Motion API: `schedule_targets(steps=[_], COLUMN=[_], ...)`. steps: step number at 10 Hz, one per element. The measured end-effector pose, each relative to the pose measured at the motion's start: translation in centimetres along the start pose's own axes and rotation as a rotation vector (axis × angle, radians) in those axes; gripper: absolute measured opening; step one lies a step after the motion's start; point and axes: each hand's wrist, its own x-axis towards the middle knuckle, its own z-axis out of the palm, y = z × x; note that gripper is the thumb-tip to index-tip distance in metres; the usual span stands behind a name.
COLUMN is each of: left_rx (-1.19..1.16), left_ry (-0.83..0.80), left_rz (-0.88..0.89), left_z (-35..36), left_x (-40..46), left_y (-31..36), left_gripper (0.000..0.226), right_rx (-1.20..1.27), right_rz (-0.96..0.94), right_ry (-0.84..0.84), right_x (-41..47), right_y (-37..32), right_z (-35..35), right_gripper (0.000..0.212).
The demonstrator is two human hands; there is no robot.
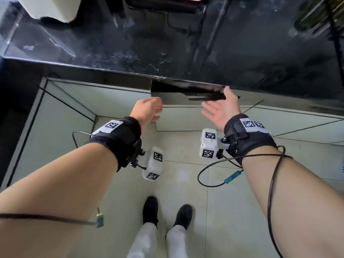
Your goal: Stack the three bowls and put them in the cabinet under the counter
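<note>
So the view looks straight down over the edge of a black glossy counter point(167, 43) that fills the whole upper part of the frame. Both arms reach out toward the cabinet point(178, 116) just under the counter's edge, in the middle of the frame.

The left hand point(147, 110) sits at the left edge of the cabinet's pale door front, fingers loosely curled with the fingertips on or right at that edge. I can't tell if it's really gripping anything. The right hand point(221, 108) is spread wide, palm turned up and inward, fingers splayed, holding nothing, with the thumb up near the dark gap point(188, 90) under the counter lip.

The bowls aren't visible anywhere here, so I can't say where they are.

Each wrist wears a black strap point(121, 138) with white tag-printed blocks point(208, 144) hanging off it, and thin dark cables run along the forearms. At the bottom centre, two black shoes point(167, 213) stand on pale floor tiles point(232, 202). In the upper left corner there's a white boxy thing point(50, 8) on the counter, too blurry to identify.
</note>
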Motion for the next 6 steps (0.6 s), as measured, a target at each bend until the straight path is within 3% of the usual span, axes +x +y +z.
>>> schedule_targets(steps=[4, 6], left_rx=[0.102, 0.133], left_ry=[0.023, -0.096], left_rz=[-0.018, 0.015], left_z=[1.0, 0.3], left_x=[4.2, 2.2], left_y=[2.5, 3.8], left_gripper=[0.047, 0.028], right_rx=[0.04, -0.204], right_rz=[-0.02, 0.054], right_ry=[-0.055, -0.075], right_x=[1.8, -0.4], right_y=[-0.5, -1.7], right_z=[1.4, 1.9], right_gripper=[0.086, 0.084])
